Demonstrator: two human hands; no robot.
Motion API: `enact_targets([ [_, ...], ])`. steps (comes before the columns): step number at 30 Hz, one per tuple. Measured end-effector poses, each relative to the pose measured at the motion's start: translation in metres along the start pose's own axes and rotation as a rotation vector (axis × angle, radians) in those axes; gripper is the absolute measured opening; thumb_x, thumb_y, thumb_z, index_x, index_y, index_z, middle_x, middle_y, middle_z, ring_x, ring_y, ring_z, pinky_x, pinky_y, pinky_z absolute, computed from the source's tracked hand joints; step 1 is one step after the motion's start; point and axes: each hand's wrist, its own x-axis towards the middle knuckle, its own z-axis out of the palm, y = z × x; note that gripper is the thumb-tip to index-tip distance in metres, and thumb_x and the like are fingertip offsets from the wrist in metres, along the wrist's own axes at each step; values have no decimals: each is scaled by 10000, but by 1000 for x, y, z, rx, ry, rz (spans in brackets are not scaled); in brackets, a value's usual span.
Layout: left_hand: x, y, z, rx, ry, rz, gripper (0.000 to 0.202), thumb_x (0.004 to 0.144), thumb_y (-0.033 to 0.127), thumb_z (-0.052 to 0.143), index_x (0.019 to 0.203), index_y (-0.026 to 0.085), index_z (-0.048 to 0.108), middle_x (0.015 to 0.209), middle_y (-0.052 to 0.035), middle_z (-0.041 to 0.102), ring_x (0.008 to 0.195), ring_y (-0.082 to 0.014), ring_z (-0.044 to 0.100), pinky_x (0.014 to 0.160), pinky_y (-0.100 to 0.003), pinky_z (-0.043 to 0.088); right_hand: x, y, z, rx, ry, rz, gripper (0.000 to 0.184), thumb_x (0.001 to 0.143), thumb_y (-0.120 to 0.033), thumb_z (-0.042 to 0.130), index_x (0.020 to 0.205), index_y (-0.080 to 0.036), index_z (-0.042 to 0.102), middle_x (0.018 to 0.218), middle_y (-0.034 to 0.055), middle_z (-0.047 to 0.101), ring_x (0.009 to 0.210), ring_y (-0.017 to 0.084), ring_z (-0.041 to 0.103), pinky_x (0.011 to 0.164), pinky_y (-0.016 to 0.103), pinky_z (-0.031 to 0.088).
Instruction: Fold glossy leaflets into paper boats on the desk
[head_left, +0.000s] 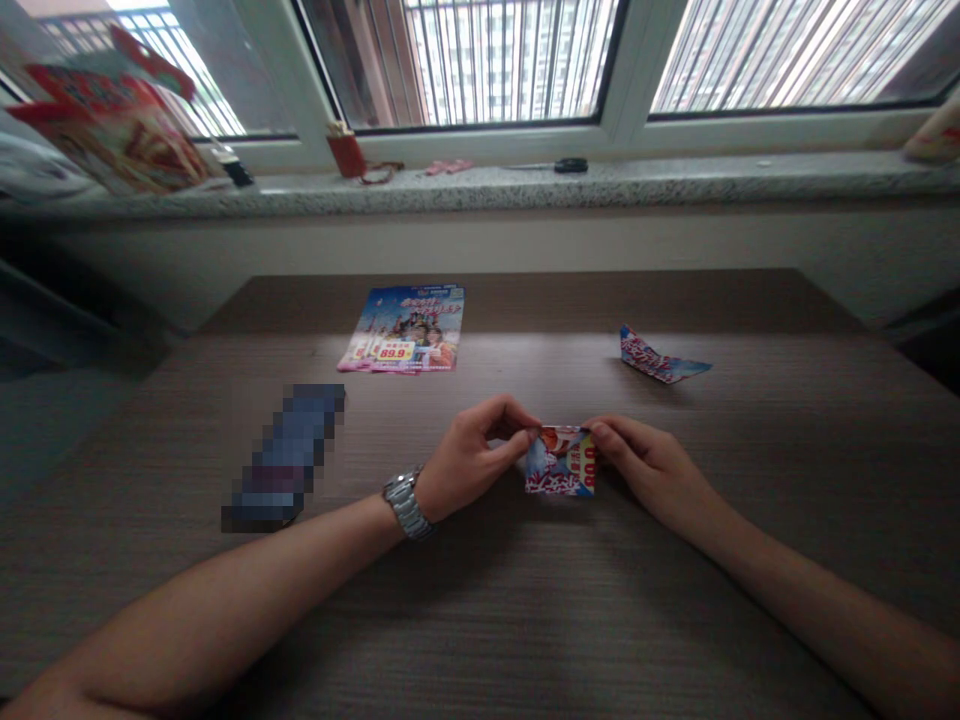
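Note:
Between my two hands is a small folded paper, printed in red, blue and yellow like a flyer. My left hand, with a metal watch on its wrist, pinches the paper's upper left corner between thumb and finger. At the upper right corner, my right hand grips it the same way. Beyond my right hand lies a folded paper piece in similar print, its ends bent upward. A stack of colourful flyers rests farther back on the left.
A blurred-out phone-like object lies on the wooden table, left of my left hand. On the stone windowsill behind stand a red packet, a small red box and a dark-handled tool.

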Motion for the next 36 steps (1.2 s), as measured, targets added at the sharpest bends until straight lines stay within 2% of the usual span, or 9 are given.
enact_targets([
  [3,0,0,1,-11,-14,18,91,918,202,671,962,122,673,911,-41,717,825,-109,668,757,-200,535,0,-3,4,2,-43,27,309,905,-489,633,959,-193,698,791,22,733,688,180,659,602,262,506],
  [6,-1,1,1,-19,-35,34,81,918,190,667,964,124,674,900,-36,716,804,-99,657,736,-189,524,0,-4,7,9,-57,36,292,873,-464,679,941,-183,720,768,19,726,653,164,637,573,250,481],
  [13,-1,1,1,-20,-55,30,97,915,203,673,957,116,668,891,-37,702,796,-97,643,732,-189,519,0,-2,4,-8,-64,5,317,890,-473,658,900,-166,735,712,18,691,616,144,587,540,238,424],
  [18,-1,2,1,-15,-61,42,93,917,199,669,953,113,669,887,-36,701,785,-93,640,721,-182,515,0,0,4,10,-73,-14,325,908,-478,637,901,-170,739,733,23,703,634,146,600,562,240,435],
  [24,0,3,0,-5,-50,39,106,917,215,672,939,112,671,868,-36,698,769,-93,632,702,-179,509,0,-6,1,-33,-95,-56,357,968,-455,541,872,-176,742,796,32,740,713,169,651,630,244,480],
  [31,0,2,-2,56,-60,31,116,937,218,642,980,117,677,905,-47,712,803,-113,651,733,-208,524,0,-5,-3,-94,-162,-65,446,1017,-465,429,827,-174,709,792,24,716,726,172,648,656,252,490],
  [36,2,0,-4,148,-55,49,99,949,195,617,996,136,680,899,-30,717,791,-110,651,705,-202,509,1,1,-3,-131,-117,-110,318,1004,-432,496,1022,-202,714,916,33,751,807,186,685,707,276,524],
])
